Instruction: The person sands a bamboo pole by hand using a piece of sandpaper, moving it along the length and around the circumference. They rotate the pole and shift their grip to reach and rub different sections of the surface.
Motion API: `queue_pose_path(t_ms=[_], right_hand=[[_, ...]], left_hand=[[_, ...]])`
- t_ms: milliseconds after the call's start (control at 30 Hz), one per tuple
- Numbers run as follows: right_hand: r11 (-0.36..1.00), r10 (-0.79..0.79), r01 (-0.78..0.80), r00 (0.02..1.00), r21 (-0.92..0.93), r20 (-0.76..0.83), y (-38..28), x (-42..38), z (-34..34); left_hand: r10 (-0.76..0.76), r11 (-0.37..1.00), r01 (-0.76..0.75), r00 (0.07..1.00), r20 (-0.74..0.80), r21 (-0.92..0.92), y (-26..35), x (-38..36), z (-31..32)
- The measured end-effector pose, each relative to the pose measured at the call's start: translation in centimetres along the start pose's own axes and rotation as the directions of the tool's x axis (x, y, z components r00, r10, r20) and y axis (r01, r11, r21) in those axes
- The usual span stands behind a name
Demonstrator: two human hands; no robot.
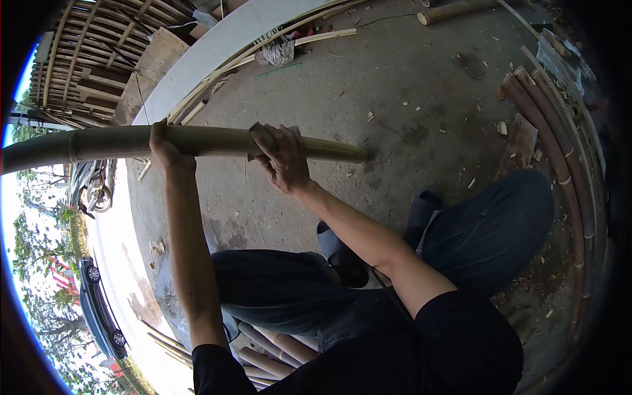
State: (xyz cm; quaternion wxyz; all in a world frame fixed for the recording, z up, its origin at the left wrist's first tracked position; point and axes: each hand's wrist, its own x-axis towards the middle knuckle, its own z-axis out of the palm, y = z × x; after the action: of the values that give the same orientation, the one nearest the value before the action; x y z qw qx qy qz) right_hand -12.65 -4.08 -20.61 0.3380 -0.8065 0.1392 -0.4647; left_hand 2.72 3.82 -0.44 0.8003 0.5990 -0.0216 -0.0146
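Note:
A thick greenish-brown bamboo pole [105,143] runs across the view from the left edge to an end over the concrete floor. My left hand [170,150] is closed around the pole near its middle, thumb side up. Farther along toward the right end, my right hand [287,158] grips a small flat brown block [264,140] against the pole's surface. What the block is made of I cannot make out. Its underside and the contact with the pole are partly hidden by my fingers.
Several bamboo poles [573,174] lie along the right side, with another pole end [454,11] at the top. Wood chips [502,128] litter the concrete floor [395,79]. Bamboo strips and a whitish bundle [275,52] lie beyond. More poles [289,345] are below my legs. A car [99,306] stands outside.

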Motion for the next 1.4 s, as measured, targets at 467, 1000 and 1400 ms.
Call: queue_pose_path(t_ms=[467, 1000, 1400], right_hand=[[0.895, 0.446, -0.446, 0.887, -0.027, 0.120, 21.8, -13.5, -4.2], [0.710, 0.648, -0.598, 0.761, 0.372, -0.015, 19.5, -14.6, -4.2], [0.700, 0.551, -0.557, 0.819, 0.447, 0.158, 18.9, -16.9, -3.4]], left_hand=[[-0.071, 0.992, 0.085, 0.987, 0.147, -0.090, 1.5, -2.3, -0.2], [0.258, 0.957, -0.265, 0.963, 0.072, 0.121, 6.1, -7.2, 4.8], [0.403, 0.915, -0.207, 0.483, 0.778, -0.345, 7.8, -1.8, -0.5]])
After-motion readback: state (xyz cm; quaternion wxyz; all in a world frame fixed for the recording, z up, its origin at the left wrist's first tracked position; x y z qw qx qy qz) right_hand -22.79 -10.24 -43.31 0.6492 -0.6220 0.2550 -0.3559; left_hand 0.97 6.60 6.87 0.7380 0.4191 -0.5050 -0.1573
